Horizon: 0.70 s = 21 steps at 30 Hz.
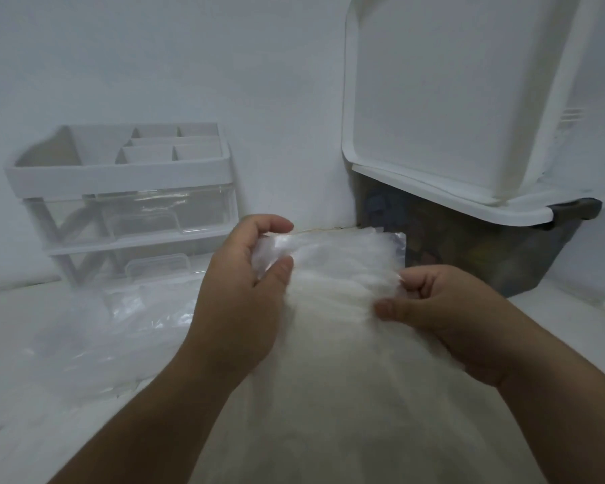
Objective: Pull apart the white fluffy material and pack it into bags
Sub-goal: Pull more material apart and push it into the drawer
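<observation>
White walls and a pale counter (11,361) surround the work. A clear bag (332,251) hangs between both hands, and the white fluffy material (329,361) spreads below the fingertips toward the camera, seemingly inside the bag, though blur hides its edges. The left hand (238,305) pinches the bag's upper left corner between curled fingers and thumb. The right hand (451,323) pinches the right edge, fingers curled tight. Left of the left hand's knuckles lie loose plastic bags (98,330), with a drawer organizer (119,179) behind them. Beyond the right hand's fingers stands a dark storage box (486,256), a white lid (433,92) leaning above it.
</observation>
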Available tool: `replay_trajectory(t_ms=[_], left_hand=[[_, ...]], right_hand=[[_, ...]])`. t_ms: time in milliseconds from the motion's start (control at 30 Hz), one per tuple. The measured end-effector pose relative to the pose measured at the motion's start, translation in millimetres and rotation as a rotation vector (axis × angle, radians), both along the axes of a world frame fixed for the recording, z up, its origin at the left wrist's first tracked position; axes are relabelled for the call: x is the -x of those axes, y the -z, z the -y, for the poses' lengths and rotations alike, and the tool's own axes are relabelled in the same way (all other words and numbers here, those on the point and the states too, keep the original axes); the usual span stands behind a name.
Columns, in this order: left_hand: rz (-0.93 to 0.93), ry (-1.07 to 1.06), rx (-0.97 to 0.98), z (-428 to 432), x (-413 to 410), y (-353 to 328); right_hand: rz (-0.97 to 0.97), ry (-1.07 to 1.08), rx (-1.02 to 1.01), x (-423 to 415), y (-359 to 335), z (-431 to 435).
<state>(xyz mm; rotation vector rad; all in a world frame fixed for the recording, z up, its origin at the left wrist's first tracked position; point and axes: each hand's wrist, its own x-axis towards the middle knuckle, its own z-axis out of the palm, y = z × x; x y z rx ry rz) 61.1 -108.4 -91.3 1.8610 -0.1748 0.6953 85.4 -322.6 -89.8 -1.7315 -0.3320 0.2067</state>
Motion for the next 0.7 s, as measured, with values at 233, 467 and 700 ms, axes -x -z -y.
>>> replay_trajectory(t_ms=[233,467,700], left_hand=[[0.218,-0.108,-0.267,3,5,-6],[-0.265,0.164,0.292,-4,1,-8],[-0.387,0.436,0.303,-14,-3,0]], right_hand=[[-0.128,-0.114,-0.083,0,5,-2],[0.069,0.075,-0.062,2,1,-7],[0.200,0.064,-0.010,7,-2,-14]])
